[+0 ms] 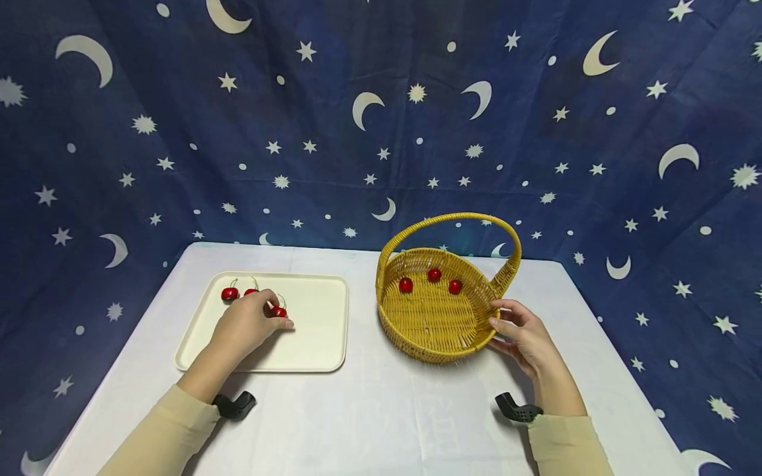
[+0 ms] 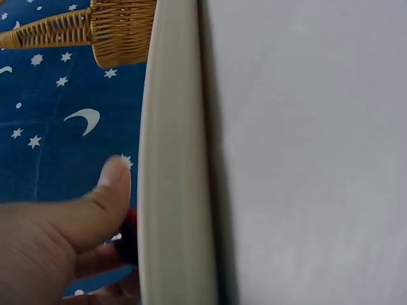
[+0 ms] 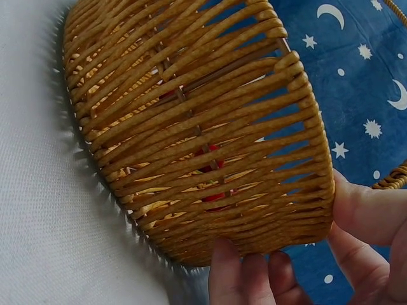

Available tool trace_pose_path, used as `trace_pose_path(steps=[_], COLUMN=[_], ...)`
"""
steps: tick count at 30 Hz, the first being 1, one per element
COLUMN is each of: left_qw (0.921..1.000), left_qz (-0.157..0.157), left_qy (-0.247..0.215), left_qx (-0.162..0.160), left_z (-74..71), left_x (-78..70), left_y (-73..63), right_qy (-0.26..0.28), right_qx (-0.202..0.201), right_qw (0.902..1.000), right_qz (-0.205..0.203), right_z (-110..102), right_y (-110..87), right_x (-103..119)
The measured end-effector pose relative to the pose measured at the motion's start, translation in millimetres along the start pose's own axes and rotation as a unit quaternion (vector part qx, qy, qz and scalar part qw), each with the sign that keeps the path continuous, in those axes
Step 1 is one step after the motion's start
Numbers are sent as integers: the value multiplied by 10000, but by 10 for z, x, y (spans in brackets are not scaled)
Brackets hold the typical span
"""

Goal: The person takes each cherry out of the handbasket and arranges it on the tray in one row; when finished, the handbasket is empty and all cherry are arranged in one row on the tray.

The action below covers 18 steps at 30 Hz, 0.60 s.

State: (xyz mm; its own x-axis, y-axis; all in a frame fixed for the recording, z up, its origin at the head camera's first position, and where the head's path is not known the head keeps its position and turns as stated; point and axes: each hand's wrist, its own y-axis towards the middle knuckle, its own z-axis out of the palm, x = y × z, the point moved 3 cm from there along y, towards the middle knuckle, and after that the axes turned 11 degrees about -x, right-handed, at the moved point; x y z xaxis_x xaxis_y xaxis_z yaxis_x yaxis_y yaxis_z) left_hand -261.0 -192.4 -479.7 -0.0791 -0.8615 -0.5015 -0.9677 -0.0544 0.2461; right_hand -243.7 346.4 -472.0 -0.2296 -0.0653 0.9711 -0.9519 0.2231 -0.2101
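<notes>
My left hand (image 1: 253, 324) is over the cream tray (image 1: 318, 324), with its fingers and thumb spread around a red cherry (image 1: 280, 311). In the left wrist view the thumb (image 2: 108, 197) stands out straight, its tip off to one side of the dark red cherry (image 2: 129, 236), which the tray's edge partly hides. Two more stemmed cherries lie on the tray, one (image 1: 229, 293) by the back left corner. At the right, my right hand (image 1: 524, 334) grips the side of a yellow wicker basket (image 1: 437, 357), thumb at the rim and fingers against the outer wall.
Three cherries, among them one (image 1: 455, 286) near the right wall, sit inside the basket. Its tall arched handle (image 1: 452, 217) rises above the rim. A white cloth covers the table (image 1: 357, 410), and a blue curtain (image 1: 333, 119) with moons and stars hangs behind.
</notes>
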Motion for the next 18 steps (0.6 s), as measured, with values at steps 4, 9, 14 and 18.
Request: trace_pose_path(steps=[4,9,14,18], left_qw=[9997,9987,9990,9991], left_qz=[228,454,436,366], left_qy=[12,-14,-83,-120], left_qx=[33,210,7,-196], left_z=[-53,-68,-93,-108], left_x=[-5,-36,-11,21], left_y=[-14,7,112,218], right_qy=[-66,-94,-10,6], right_qx=[1,3,66,57], right_qw=[10000,10000,10000,10000], right_qz=[8,22,-22,-6], right_z=[16,13,11,5], right_y=[0,13,21,11], right_x=[4,23,36,22])
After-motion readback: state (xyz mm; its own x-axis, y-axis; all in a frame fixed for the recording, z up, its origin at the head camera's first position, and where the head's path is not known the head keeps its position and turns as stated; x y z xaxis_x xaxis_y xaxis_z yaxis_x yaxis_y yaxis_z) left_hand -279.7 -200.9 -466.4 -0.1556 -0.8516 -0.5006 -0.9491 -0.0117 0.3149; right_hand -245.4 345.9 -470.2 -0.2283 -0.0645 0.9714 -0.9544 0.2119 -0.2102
